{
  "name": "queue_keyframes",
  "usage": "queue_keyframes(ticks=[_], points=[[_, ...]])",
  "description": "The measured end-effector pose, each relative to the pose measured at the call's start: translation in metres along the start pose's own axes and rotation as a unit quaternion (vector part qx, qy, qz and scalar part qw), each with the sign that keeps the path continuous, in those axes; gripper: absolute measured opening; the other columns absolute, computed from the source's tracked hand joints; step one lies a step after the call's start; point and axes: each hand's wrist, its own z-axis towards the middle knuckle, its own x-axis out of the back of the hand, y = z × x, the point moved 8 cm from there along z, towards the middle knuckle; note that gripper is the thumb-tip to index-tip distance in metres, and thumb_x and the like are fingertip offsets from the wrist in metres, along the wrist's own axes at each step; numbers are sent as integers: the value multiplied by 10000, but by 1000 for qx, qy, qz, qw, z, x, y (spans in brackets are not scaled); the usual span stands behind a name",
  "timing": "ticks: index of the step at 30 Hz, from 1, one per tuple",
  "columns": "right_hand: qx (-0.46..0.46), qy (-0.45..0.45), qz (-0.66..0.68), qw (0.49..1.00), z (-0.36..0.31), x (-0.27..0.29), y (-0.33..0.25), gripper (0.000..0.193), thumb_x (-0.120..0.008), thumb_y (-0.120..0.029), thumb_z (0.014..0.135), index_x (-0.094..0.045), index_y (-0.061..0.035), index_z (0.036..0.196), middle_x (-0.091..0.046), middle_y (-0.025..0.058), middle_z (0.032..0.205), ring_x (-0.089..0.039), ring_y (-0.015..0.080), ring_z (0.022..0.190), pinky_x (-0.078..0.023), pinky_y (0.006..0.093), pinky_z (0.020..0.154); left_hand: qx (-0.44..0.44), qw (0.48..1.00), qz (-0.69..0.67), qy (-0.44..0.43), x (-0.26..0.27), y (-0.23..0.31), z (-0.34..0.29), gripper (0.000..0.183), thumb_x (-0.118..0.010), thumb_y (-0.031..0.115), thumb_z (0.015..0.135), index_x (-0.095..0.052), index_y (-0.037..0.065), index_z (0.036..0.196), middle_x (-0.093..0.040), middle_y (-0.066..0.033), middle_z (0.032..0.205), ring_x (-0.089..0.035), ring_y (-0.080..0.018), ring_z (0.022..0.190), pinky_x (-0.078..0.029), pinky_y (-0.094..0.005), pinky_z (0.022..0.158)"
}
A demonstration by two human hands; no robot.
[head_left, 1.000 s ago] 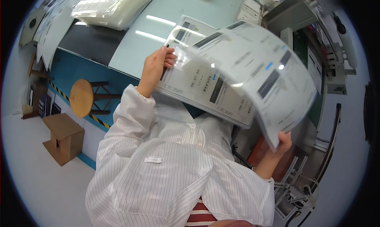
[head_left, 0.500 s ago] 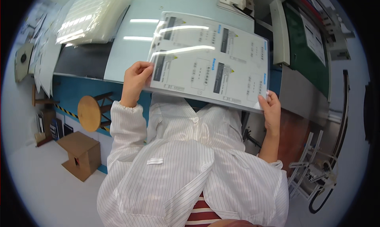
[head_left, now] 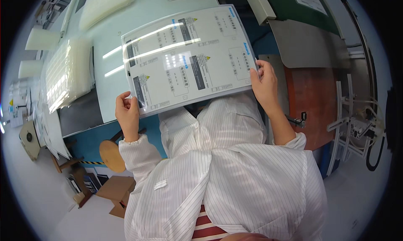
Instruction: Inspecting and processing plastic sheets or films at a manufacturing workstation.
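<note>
Between my two hands lies a flat, glossy stack of printed sheets (head_left: 189,56), white with repeated black text blocks, small yellow triangles and blue lettering. It looks covered in clear plastic, and lamp light glares across its top. My left hand (head_left: 127,113) is closed at the near left corner, fingers curled and thumb against the edge. At the right edge my right hand (head_left: 265,83) grips the stack, thumb on top and fingers curled. The stack lies over the front of the pale glass-like tabletop (head_left: 107,87), its near edge above my lap. Its underside is hidden.
On the left are a plastic-wrapped pile of translucent sheets (head_left: 69,73) and another translucent pile (head_left: 107,6) farther back. A beige machine bar (head_left: 256,3) and a grey metal plate (head_left: 304,43) stand at right. A stool (head_left: 113,156) and a cardboard box (head_left: 116,188) are below left.
My view has swung to the right, so the surroundings sit differently. The stack has turned, its right end now tipped farther away. Both hands still hold its edges.
</note>
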Motion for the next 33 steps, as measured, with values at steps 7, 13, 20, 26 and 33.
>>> queue_keyframes(ticks=[7, 13, 20, 26, 33], points=[[54, 60, -100, 992, 1, 17, -8, 302, -643, -156, 847, -565, -20, 1106, -532, 85, 903, -530, 148, 727, -458, 276, 665, -106, 979, 170, 19, -7, 24, 3, 246, -645, 128, 839, -603, 0, 1045, -545, -62, 909, -482, -122, 692, -442, -258, 623], [-44, 97, 114, 988, 59, 71, 59, 312, -613, -152, 881, -574, -20, 1161, -582, 62, 1030, -543, 83, 749, -464, 225, 660, -134, 975, 170, 41, -13, 18, 21, 327, -600, 185, 894, -573, -17, 1149, -549, -124, 1037, -537, -167, 760, -472, -305, 712], [-185, 154, 423, 874, 91, 108, 141, 453, -567, -79, 907, -417, 101, 1294, -492, 208, 1234, -498, 306, 1170, -449, 386, 995, -169, 954, 236, 82, -23, 12, 40, 366, -586, 211, 901, -553, 0, 1199, -513, -146, 1069, -510, -202, 819, -453, -301, 725], [-211, 208, 502, 813, 108, 136, 196, 612, -574, -36, 881, -246, 87, 1383, -385, 233, 1329, -394, 341, 1274, -362, 423, 1077, -182, 950, 234, 99, -35, 17, 39, 356, -563, 215, 909, -547, 17, 1205, -486, -161, 1105, -502, -244, 914, -434, -323, 794], [-233, 194, 588, 750, 112, 126, 205, 733, -536, 4, 858, -102, 35, 1447, -293, 198, 1412, -228, 346, 1375, -198, 444, 1137, -207, 946, 218, 121, -26, 7, 38, 359, -569, 225, 911, -555, 8, 1197, -518, -159, 1035, -507, -253, 926, -424, -335, 760]])
